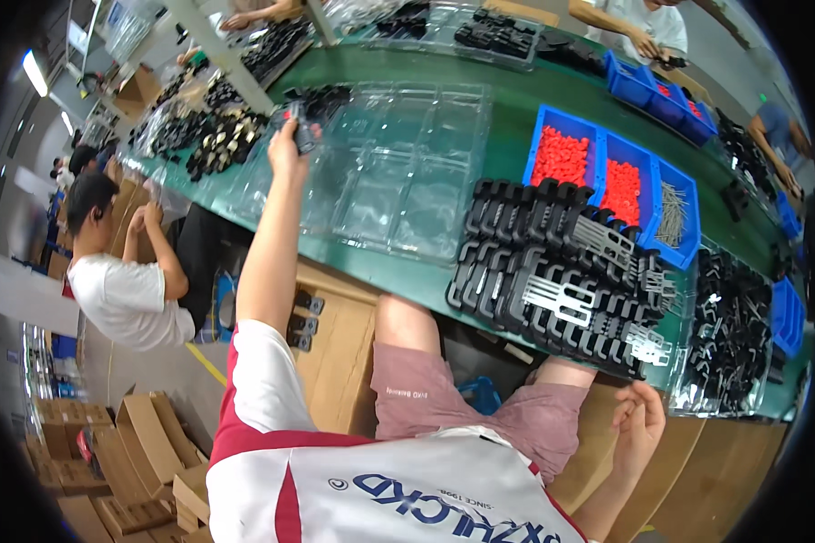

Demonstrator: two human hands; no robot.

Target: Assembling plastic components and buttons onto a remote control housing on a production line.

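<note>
At eleven o'clock, the left hand grips a small dark plastic part. At twelve sits a clear plastic tray with square pockets on the green tabletop. Rows of black plastic parts sit at three. The right hand, fingers bent, is at four.

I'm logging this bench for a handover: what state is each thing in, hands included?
Left hand: closed around a dark part
Right hand: half open, fingers bent, nothing visibly held
Clear tray: flat on the green table
Black parts with silver plates: lined up in rows
Blue bin: open-topped, holding red pieces and metal pins
Cardboard box at lower left: flaps open
</note>
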